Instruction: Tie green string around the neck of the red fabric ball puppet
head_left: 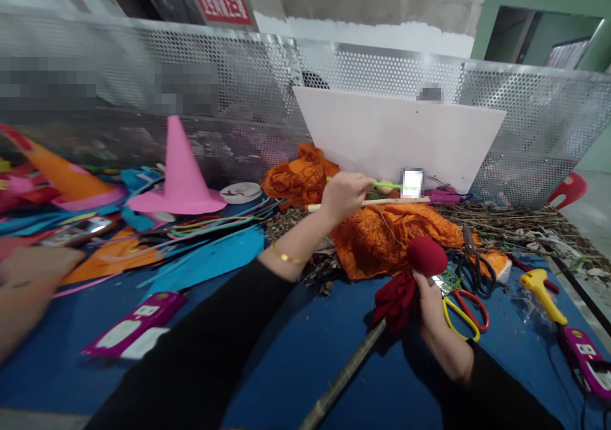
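Note:
My right hand [433, 309] is closed on dark red cloth [396, 306], gathered just below a round red ball [427, 256]. A rough wooden stick [351, 360] runs from this cloth down toward the table's near edge. Farther forward, my left hand [344, 196], with a gold bangle at the wrist, is closed around a thin bright green strip [386, 185] that sticks out on both sides of the fist. Beneath that hand lie a pale wooden stick [396, 201] and crumpled orange cloth [382, 242]. Scissors with yellow and red handles [459, 319] lie beside my right hand.
Dark scissors [472, 258], a yellow glue gun [544, 296] and a purple device [585, 360] lie right. Left are a pink felt hat [177, 175], blue felt [210, 261], another purple device [136, 325] and another person's arm [28, 290]. A white board [405, 131] and lit phone [412, 183] stand behind.

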Demonstrator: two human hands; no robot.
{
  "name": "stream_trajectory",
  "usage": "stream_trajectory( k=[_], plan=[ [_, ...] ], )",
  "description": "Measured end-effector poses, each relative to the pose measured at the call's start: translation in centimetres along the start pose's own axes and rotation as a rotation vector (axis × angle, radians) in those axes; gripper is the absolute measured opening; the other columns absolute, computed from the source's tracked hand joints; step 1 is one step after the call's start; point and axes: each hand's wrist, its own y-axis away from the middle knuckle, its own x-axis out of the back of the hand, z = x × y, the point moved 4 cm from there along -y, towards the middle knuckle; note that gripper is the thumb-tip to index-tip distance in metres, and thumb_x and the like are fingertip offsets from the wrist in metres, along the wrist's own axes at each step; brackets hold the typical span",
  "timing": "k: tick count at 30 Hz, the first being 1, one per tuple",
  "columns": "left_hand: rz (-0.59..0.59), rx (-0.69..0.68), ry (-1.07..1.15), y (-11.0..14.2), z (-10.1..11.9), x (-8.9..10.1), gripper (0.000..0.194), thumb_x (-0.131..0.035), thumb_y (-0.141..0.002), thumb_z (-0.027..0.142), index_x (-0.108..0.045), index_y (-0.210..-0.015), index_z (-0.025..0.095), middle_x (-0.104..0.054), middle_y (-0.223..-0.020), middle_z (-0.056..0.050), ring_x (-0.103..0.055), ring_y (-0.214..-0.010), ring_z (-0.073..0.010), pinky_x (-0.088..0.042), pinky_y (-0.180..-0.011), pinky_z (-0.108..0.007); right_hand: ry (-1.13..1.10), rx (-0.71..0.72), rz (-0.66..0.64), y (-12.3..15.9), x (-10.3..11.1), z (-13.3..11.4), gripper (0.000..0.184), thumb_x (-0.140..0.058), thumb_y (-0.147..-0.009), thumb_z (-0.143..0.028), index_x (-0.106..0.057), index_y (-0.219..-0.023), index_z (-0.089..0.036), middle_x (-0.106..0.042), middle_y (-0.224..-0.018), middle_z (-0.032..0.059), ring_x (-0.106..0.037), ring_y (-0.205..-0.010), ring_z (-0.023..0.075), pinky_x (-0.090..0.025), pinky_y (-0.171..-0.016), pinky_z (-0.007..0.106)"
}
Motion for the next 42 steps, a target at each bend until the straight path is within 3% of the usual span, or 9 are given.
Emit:
stream_trajectory(
  k=[4,7,11,14,19,23,32,36,42],
  plan=[
    [0.165,0.108,0.051,0.3,2.9,0.5,0.045,-0.054,-0.086,0.019,-0.053,-0.130,0.009,-0.059,-0.127,-0.019,-0.051,-0.121,-0.0314,-0.040,-0.102,-0.044,-0.047,-0.097,0.087,-0.1,0.0,-0.1,0.020,-0.076,-0.068,-0.035,-0.065,-0.067,-0.018,-0.069,-0.063,-0.0008,-0.062,-0.057,0.0160,-0.048,-0.057,0.026],
    [-0.112,0.117,0.373,6.3,7.9,-2.1,0.044,-0.053,-0.089,0.036,-0.054,-0.129,0.016,-0.064,-0.124,-0.013,-0.059,-0.115,-0.0270,-0.044,-0.100,-0.039,-0.075,-0.050,0.041,-0.1,-0.3,-0.4,0.017,-0.074,-0.068,-0.033,-0.067,-0.069,-0.018,-0.072,-0.070,0.0009,-0.064,-0.064,0.0163,-0.049,-0.062,0.026],
    [-0.457,0.298,0.607,13.9,11.7,-6.6,0.090,-0.076,-0.066,0.049,-0.040,-0.140,0.015,-0.046,-0.145,-0.019,-0.047,-0.130,-0.0361,-0.038,-0.107,-0.046,-0.076,-0.075,0.006,-0.1,-0.4,-0.6,0.020,-0.075,-0.067,-0.032,-0.070,-0.079,-0.017,-0.075,-0.079,0.0038,-0.067,-0.073,0.0197,-0.051,-0.067,0.028],
    [-0.523,0.357,0.911,15.9,11.7,-9.1,0.059,-0.066,-0.076,0.035,-0.052,-0.128,0.012,-0.061,-0.130,-0.016,-0.057,-0.118,-0.0312,-0.040,-0.105,-0.043,-0.049,-0.093,0.006,0.0,-0.4,-0.9,0.027,-0.077,-0.065,-0.036,-0.070,-0.082,-0.017,-0.074,-0.076,0.0031,-0.066,-0.070,0.0190,-0.050,-0.065,0.028],
    [-0.573,0.477,1.448,16.8,9.9,-9.5,0.056,-0.068,-0.075,0.041,-0.057,-0.120,0.011,-0.068,-0.117,-0.012,-0.059,-0.111,-0.0281,-0.042,-0.102,-0.042,0.143,-0.115,-0.076,0.4,-0.7,-1.8,0.036,-0.074,-0.067,-0.052,-0.065,-0.065,-0.017,-0.061,-0.053,-0.0022,-0.053,-0.048,0.0118,-0.040,-0.048,0.023],
    [-0.609,0.553,1.533,17.6,9.1,-8.2,0.053,-0.074,-0.072,0.042,-0.062,-0.113,0.012,-0.070,-0.110,-0.012,-0.061,-0.105,-0.0276,-0.044,-0.097,-0.041,0.159,-0.115,-0.138,0.4,-1.0,-2.0,0.038,-0.077,-0.062,-0.052,-0.064,-0.060,-0.016,-0.061,-0.052,-0.0022,-0.052,-0.048,0.0110,-0.041,-0.049,0.023],
    [-0.536,0.307,1.151,17.3,9.8,-8.1,0.044,-0.055,-0.084,0.041,-0.061,-0.113,0.010,-0.067,-0.114,-0.013,-0.059,-0.107,-0.0282,-0.042,-0.101,-0.041,0.081,-0.117,-0.121,0.3,-1.2,-2.2,0.033,-0.083,-0.060,-0.037,-0.076,-0.086,-0.017,-0.076,-0.085,0.0043,-0.068,-0.075,0.0197,-0.053,-0.072,0.031],
    [-0.728,0.213,0.903,16.1,8.9,-6.9,0.046,-0.061,-0.079,0.047,-0.066,-0.110,0.013,-0.071,-0.106,-0.010,-0.064,-0.099,-0.0318,-0.047,-0.093,-0.043,0.101,-0.141,-0.121,0.4,-1.2,-2.0,0.030,-0.083,-0.059,-0.038,-0.076,-0.076,-0.015,-0.076,-0.077,0.0049,-0.066,-0.067,0.0181,-0.051,-0.066,0.029],
    [-0.222,0.552,1.001,11.9,7.6,-6.2,0.075,-0.062,-0.075,0.058,-0.050,-0.130,0.008,-0.060,-0.130,-0.020,-0.056,-0.119,-0.0323,-0.043,-0.101,-0.043,0.115,-0.177,-0.113,0.2,-0.9,-1.3,0.035,-0.085,-0.055,-0.040,-0.075,-0.075,-0.013,-0.074,-0.069,0.0042,-0.065,-0.064,0.0174,-0.049,-0.064,0.028]
  ],
)
